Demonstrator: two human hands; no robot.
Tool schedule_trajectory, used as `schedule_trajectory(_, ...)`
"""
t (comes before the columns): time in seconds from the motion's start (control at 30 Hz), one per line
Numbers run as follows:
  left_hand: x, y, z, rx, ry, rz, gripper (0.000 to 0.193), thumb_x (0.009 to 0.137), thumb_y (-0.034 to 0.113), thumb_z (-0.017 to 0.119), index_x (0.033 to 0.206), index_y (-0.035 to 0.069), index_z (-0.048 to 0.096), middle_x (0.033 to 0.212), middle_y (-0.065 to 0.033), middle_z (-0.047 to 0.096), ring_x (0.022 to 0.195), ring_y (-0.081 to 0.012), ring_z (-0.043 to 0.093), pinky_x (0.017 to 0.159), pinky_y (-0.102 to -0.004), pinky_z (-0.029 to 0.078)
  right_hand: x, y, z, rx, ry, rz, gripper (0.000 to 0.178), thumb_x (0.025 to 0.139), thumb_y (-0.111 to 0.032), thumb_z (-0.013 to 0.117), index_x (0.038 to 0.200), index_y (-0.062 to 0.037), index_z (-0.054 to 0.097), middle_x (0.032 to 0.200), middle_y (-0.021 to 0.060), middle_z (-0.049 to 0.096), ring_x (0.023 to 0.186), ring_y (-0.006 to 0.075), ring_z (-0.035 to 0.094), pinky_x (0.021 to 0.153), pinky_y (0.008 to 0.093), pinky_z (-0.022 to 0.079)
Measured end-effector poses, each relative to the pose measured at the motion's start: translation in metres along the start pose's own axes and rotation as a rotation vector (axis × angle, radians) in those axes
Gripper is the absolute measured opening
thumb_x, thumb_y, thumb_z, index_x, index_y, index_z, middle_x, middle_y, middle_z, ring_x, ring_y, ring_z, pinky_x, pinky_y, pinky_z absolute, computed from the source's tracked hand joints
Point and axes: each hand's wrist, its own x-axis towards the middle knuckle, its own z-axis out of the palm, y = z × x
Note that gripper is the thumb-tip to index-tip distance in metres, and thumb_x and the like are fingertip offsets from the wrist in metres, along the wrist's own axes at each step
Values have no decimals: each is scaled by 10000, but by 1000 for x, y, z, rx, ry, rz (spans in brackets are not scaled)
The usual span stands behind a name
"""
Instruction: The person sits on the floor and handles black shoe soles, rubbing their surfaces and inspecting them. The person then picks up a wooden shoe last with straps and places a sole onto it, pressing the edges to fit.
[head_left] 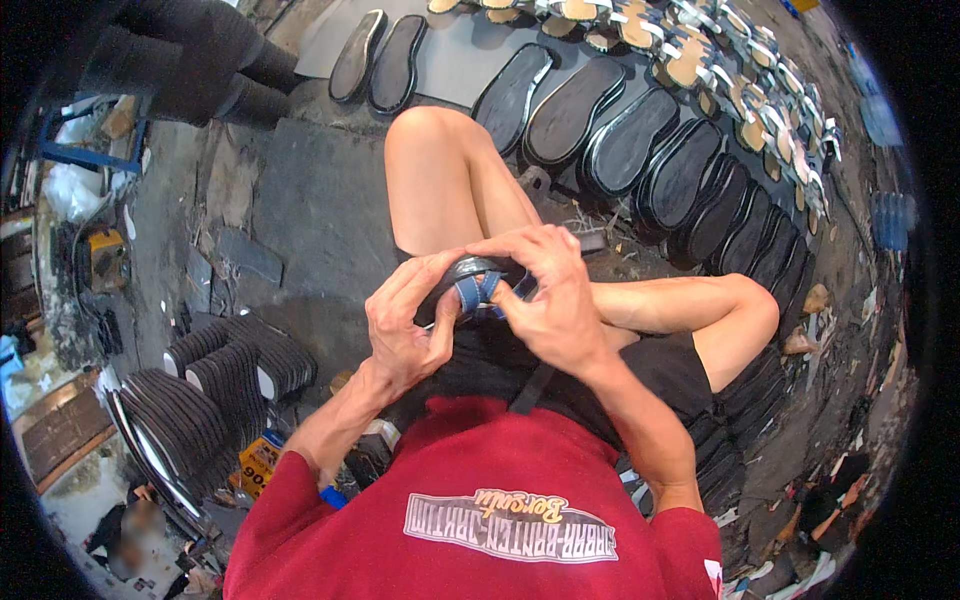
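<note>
A sandal [476,268] with a dark sole and blue straps is gripped between my two hands above my lap. On its left side, my left hand [408,318] is closed around the sole, its thumb against the blue straps. From the right, my right hand [552,298] wraps over the sole, with the thumb pressed to the crossing of the straps. The sole looks bent between the hands. My fingers hide much of its underside.
Black shoe soles [625,140] lie in a curving row ahead and to the right. Beyond them stand many light-coloured sandals [690,60] with straps. Stacked dark soles [225,375] and a yellow box [258,462] are at the left. Scraps litter the floor at right.
</note>
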Motion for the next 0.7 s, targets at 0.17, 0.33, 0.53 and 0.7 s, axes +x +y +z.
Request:
schedule_trajectory(0.17, 2, -4, -5, -96, -113, -17, 407, 866, -4, 763, 1272, -17, 733, 1152, -202, 774, 1050, -345, 771, 948, -403, 598, -8, 13, -15, 118, -17, -7, 372, 896, -82, 788, 1265, -41, 766, 1218, 133, 790, 1197, 339, 712, 1071, 444, 507)
schedule_trajectory(0.33, 0, -7, 2, -121, -66, -86, 408, 823, 20, 810, 1227, 2, 755, 1131, -175, 789, 1052, -340, 773, 949, -406, 595, -7, 10, -16, 130, -15, -24, 308, 929, -83, 771, 1233, -30, 774, 1192, 158, 791, 1151, 340, 726, 1060, 446, 527)
schedule_trajectory(0.53, 1, -6, 8, -90, -4, -90, 427, 784, -46, 754, 1208, 1, 762, 1126, -169, 794, 1040, -333, 775, 952, -404, 592, -8, 9, -9, 92, 46, 8, 278, 963, -109, 763, 1230, -37, 781, 1165, 141, 801, 1139, 335, 726, 1025, 445, 555)
schedule_trajectory(0.7, -3, 1, -32, -191, 21, -201, 376, 856, -54, 727, 1231, -28, 736, 1116, -158, 785, 1042, -246, 765, 962, -360, 584, -2, 17, -71, 60, -39, -204, 603, 957, -57, 675, 1555, -99, 602, 1440, 154, 678, 1378, 358, 593, 1183, 493, 408)
